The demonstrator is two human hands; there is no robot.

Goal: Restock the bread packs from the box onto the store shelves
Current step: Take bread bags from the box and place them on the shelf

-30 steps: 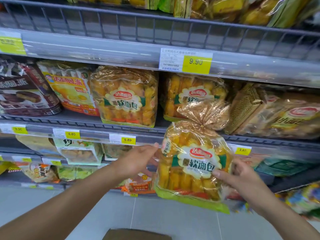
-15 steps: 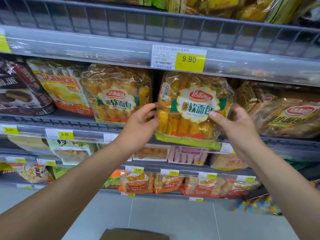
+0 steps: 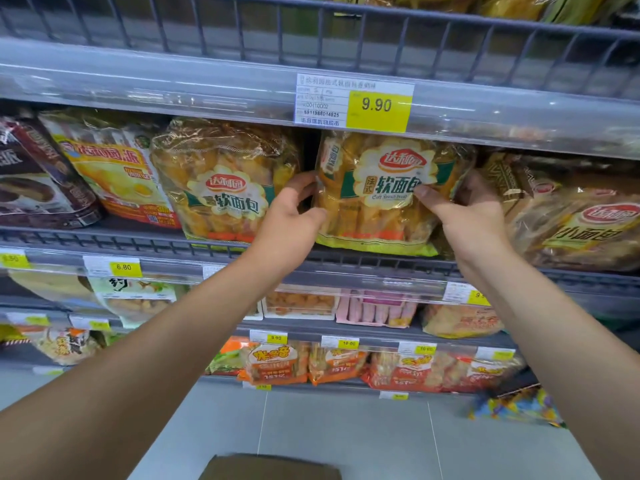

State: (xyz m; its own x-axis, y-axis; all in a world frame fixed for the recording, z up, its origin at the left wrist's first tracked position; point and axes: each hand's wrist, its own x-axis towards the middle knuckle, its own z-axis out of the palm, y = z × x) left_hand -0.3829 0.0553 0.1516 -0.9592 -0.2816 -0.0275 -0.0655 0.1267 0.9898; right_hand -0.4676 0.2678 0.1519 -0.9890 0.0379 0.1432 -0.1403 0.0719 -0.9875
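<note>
We hold the bread pack (image 3: 377, 195) upright between both hands, its long axis running floor to ceiling and its printed face turned toward us. Our left hand (image 3: 287, 220) closes its grip on the pack's left edge, and our right hand (image 3: 467, 216) closes on the right edge with the thumb laid across the front. The pack sits straight ahead of us, between the two grips and equally near to each, its bottom seam resting on or just above the shelf (image 3: 346, 263) lip; we cannot tell which. We judge the coming move to be a push away from us, deeper into the gap just right of the matching pack (image 3: 225, 188).

The label reads 达利园, then 法式软面包, with "Soft French Bread" in small script below. On the rail above, the price tag (image 3: 355, 102) shows 9.90 and the barcode number 5911988014825. A lower tag at left reads 6.80. The box (image 3: 270, 467) shows at the near edge, on the floor.
</note>
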